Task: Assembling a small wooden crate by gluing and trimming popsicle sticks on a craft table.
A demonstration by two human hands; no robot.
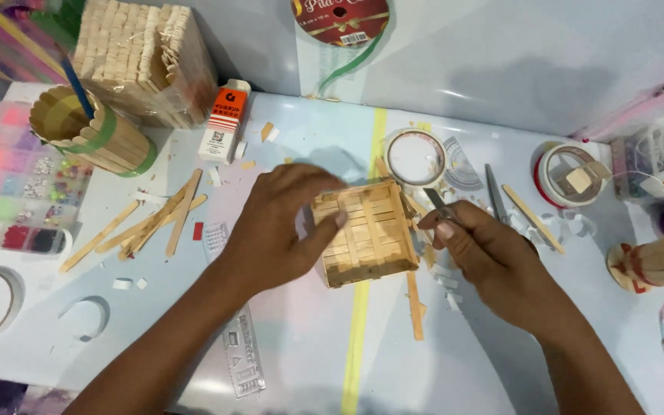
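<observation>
Two hands are at work over the middle of the bench [301, 338]. Your left hand [278, 227] is curled around the left side of a small square frame of craft sticks [364, 230], fingers [323, 196] over its upper left edge and thumb pressed on its left rim, so the hand is gripping the frame. The frame lies flat on the bench, across a yellow tape stripe [361, 323] that runs toward you. Your right hand [486, 253] is closed around a small metal tool [438, 201], pinched between thumb and forefinger, its tip just beside the frame's upper right corner; whether tip and wood touch cannot be told.

Loose craft sticks [159, 219] lie scattered to the left of your left hand, well apart from the frame. One stick [414, 303] lies beside the frame's lower right corner. A roll of clear tape [416, 157] sits just behind the frame. Scissors [495, 192] and another stick [532, 217] lie to the right of the tool. A round cup built of sticks [90, 131] stands at the far left, with a stick-built box [147, 61] behind it. A clear ruler [244, 353] lies under your left forearm.
</observation>
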